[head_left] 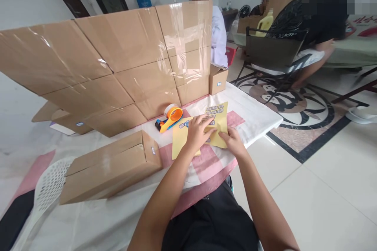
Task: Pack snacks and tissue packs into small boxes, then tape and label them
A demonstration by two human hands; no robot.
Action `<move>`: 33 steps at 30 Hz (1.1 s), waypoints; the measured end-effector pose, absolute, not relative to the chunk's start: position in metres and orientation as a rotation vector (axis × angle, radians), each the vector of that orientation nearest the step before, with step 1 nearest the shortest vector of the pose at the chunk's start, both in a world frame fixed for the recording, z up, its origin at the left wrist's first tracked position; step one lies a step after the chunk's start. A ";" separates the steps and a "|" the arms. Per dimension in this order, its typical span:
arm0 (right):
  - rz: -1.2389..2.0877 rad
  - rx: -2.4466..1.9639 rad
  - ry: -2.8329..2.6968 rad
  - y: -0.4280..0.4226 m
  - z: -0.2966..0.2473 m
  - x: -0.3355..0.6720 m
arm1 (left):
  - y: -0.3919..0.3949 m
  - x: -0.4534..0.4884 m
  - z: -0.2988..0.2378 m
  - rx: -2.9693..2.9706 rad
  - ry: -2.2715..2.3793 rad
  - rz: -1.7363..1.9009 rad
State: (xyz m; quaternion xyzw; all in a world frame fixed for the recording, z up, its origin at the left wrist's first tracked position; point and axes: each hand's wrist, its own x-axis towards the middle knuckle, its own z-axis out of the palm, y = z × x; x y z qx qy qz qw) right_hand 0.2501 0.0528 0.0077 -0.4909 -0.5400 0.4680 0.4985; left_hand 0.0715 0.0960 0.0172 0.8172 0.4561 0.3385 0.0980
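Note:
A yellow sheet of stickers (222, 125), with small blue-and-white labels in rows, is raised off the table and slightly bent. My right hand (234, 141) pinches its lower right edge between thumb and fingers. Over the sheet's left part lies my left hand (198, 131), fingers stretched out and thumb apart, touching the labels. Another yellow sheet (178, 141) with a few labels rests flat beneath my left hand, partly hidden by it. Just behind it is an orange tape dispenser (173, 115) with a blue pen-like strip (175, 122) alongside.
A wall of taped cardboard boxes (141, 74) stands across the table. On the left are a long closed carton (114, 164) and a white perforated paddle (51, 180). A small labelled box (218, 80) sits at the far corner. Other people are seated beyond.

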 end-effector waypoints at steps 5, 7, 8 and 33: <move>1.135 -1.232 -1.313 0.040 0.009 0.241 | 0.092 0.066 0.018 2.356 1.225 1.133; 1.168 -1.238 -1.295 0.041 0.007 0.237 | 0.095 0.065 0.017 2.264 1.235 1.235; 1.178 -1.252 -1.271 0.044 0.005 0.236 | 0.097 0.064 0.016 2.200 1.258 1.297; 1.121 -0.762 -1.684 -0.026 0.061 0.096 | -0.085 -0.040 0.032 1.473 1.466 1.776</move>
